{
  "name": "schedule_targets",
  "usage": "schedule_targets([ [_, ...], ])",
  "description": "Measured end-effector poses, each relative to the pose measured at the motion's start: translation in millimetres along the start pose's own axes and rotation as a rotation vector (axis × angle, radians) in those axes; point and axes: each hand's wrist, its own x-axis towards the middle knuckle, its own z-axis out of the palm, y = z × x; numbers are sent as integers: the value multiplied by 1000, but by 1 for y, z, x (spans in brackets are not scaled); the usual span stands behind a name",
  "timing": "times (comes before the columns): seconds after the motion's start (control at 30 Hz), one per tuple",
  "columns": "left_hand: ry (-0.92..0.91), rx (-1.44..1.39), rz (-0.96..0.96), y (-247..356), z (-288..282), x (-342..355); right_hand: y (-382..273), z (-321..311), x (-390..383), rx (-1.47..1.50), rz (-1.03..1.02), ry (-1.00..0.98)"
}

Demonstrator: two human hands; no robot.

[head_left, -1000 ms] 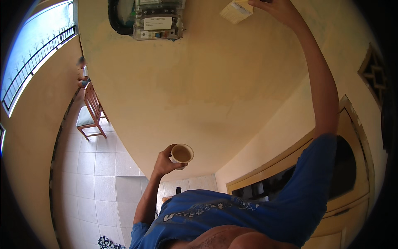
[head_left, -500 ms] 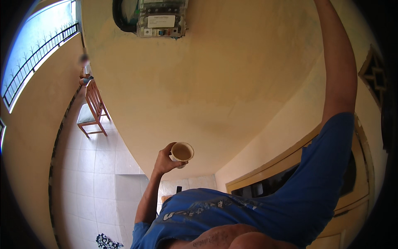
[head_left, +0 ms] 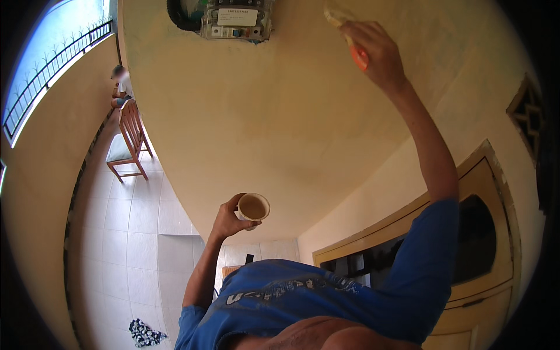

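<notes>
Orange-handled brush (head_left: 345, 30) slanting up-left

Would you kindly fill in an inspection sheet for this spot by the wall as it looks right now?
Surface: cream-painted plaster wall, patchy in tone.
Job's things: small round cup of tan liquid; brush with an orange handle, its pale head against the wall.
Clutter: dark patterned cloth on the white tiled floor.
Grippers: left hand holds the cup; right hand grips the brush, raised high.
Cables: thick black cable looping beside the clear-cased meter box.
Surroundings: wooden chair, a person seated beyond it, railing at upper left, wooden-framed door on the right.
</notes>
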Motion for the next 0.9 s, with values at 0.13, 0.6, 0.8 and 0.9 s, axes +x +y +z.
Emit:
schedule_targets([
  [0.13,20,46,-4,-9,-1,-2,-79,17,-45,271,212,-114],
  [0.6,28,-18,-53,-1,2,-6,-151,106,-129,712,713,-494],
  [0.8,33,32,-52,-1,3,-6,-99,85,-77,646,663,-428],
  [0.9,32,7,-41,-5,3,-5,-67,77,-51,581,581,-336],
])
